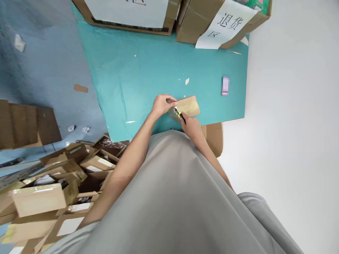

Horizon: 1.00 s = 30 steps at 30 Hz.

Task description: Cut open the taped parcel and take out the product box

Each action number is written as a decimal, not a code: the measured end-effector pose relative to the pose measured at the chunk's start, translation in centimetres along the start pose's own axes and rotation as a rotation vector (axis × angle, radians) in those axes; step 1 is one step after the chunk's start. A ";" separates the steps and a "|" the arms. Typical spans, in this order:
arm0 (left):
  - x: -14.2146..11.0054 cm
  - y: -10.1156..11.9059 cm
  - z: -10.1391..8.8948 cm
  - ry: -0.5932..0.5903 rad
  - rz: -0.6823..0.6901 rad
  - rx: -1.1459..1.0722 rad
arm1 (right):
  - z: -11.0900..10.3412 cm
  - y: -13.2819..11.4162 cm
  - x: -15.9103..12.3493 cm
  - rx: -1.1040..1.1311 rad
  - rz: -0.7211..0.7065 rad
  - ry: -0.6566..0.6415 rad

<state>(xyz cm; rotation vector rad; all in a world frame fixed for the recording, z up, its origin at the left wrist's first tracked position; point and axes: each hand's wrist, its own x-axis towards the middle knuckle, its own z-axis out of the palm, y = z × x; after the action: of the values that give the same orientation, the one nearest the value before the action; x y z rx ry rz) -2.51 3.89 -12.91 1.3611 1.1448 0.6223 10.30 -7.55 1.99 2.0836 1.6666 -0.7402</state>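
A small cardboard box (188, 104) covered in shiny clear tape lies near the front edge of the teal table, close to my body. My left hand (162, 106) grips it at its upper left corner, thumb and fingers closing on that end. In my right hand (192, 126) is a black-and-yellow utility knife (181, 115), its tip pointing up and left onto the taped left end of the box. The tip lies close to my left thumb. How deep the blade sits is too small to tell.
Two large cardboard boxes with paper signs (129, 14) (227, 23) line the far edge of the teal table (148, 63). A blurred-out small object (225, 86) lies to the right. Opened cartons (39, 199) pile up on the floor at left; a white wall (291, 106) stands right.
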 end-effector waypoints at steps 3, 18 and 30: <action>-0.4 0.7 0.1 0.022 -0.039 0.024 | -0.3 -1.9 -0.2 -0.065 0.061 -0.005; -2.3 0.9 0.6 0.103 0.021 0.076 | 0.6 3.9 -3.6 -0.104 0.226 -0.208; -3.1 5.2 6.7 -0.028 0.401 0.476 | 1.8 12.5 3.1 0.494 0.115 0.261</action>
<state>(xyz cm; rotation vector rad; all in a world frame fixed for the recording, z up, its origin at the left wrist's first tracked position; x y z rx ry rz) 3.62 -0.82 -8.25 2.0323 1.0400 0.6316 22.63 -9.06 -1.77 2.6928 1.5904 -0.9511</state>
